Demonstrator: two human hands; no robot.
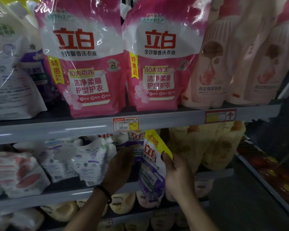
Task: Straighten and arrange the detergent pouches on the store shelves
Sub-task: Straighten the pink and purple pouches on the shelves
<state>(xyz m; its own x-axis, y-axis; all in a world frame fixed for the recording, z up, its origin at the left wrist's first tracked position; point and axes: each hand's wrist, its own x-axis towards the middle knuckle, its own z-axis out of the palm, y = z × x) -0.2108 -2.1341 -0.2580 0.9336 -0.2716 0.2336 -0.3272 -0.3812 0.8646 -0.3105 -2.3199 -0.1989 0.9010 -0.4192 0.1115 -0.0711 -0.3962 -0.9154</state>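
Purple-and-white plastic detergent pouch [151, 170] with a yellow corner hangs tilted before the grey middle shelf [57, 192], fingers of the right hand [178, 177] clamped on its right edge, fingers of the left hand [120, 169] straight against its left side.

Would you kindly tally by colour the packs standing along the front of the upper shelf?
Bright pink pouches: 2
Pale pink packs: 2
White pouch: 1
Purple pouch, partly hidden: 1
Total: 6
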